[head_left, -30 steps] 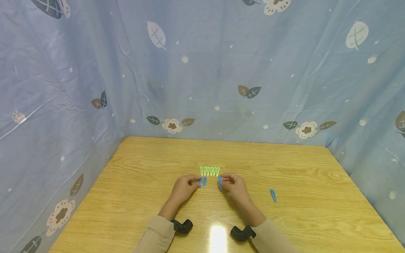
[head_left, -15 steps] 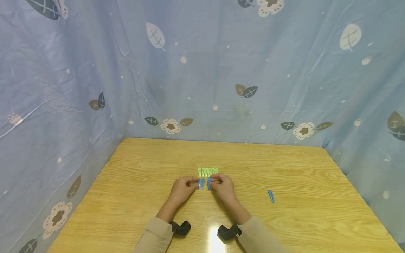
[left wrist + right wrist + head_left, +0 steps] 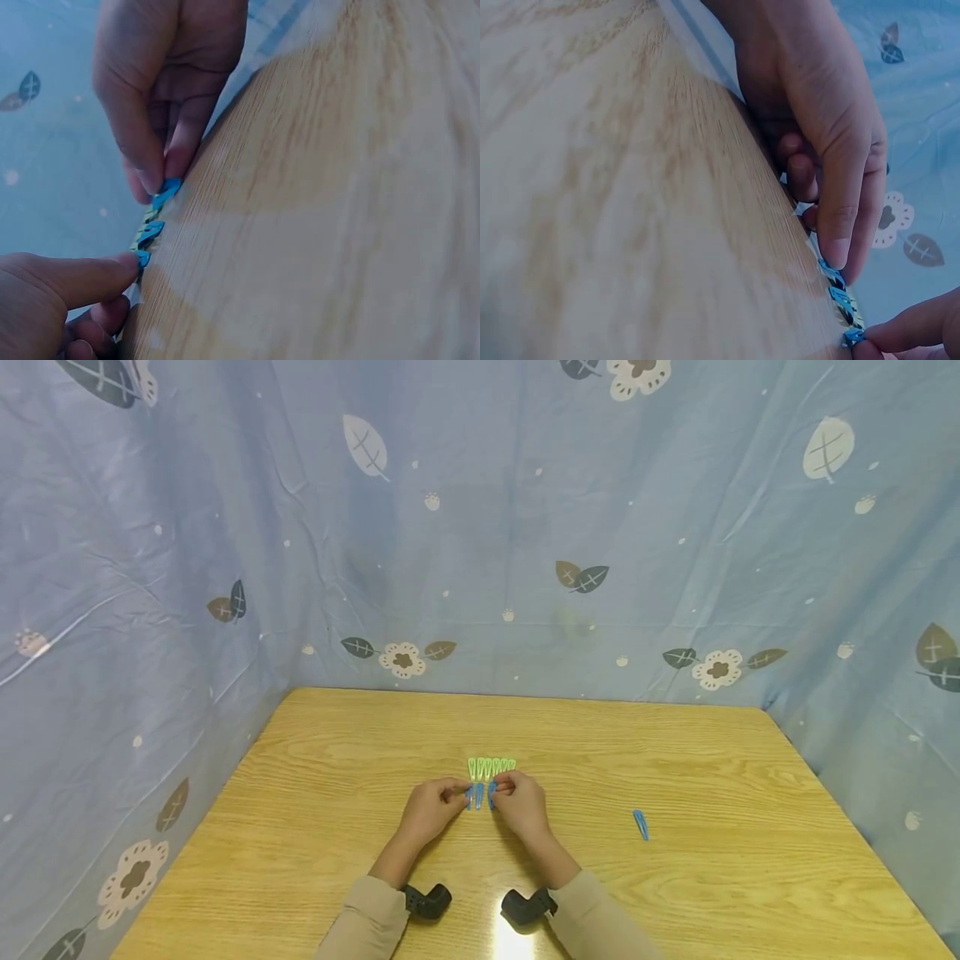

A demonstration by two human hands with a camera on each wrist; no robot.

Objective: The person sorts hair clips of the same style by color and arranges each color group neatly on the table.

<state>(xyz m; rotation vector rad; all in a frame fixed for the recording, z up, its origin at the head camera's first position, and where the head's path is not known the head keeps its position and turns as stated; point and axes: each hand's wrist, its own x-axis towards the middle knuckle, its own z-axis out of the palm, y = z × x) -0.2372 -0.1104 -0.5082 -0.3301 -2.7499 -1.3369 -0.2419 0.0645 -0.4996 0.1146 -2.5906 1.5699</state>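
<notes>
In the head view my left hand (image 3: 431, 810) pinches the leftmost blue hair clip (image 3: 470, 797) between thumb and index finger. My right hand (image 3: 522, 810) pinches another blue hair clip (image 3: 492, 795) by its tip. Between them a blue hair clip (image 3: 479, 796) lies untouched, closer to the left one. Just beyond is a tight row of several light green hair clips (image 3: 488, 768), the right end partly behind my right fingertips. In the left wrist view my left thumb (image 3: 101, 277) covers much of its clip. My right hand (image 3: 922, 330) holds its clip at the right wrist view's bottom.
One more blue hair clip (image 3: 641, 825) lies by itself on the wooden table (image 3: 360, 735), right of my hands. A patterned blue curtain (image 3: 480, 527) stands behind and at both sides. Black wrist cameras (image 3: 427, 902) sit at both cuffs.
My right hand has slid left with its blue clip, narrowing the gap to the middle blue clip. My left hand stays on the leftmost clip. The head view has shifted slightly.
</notes>
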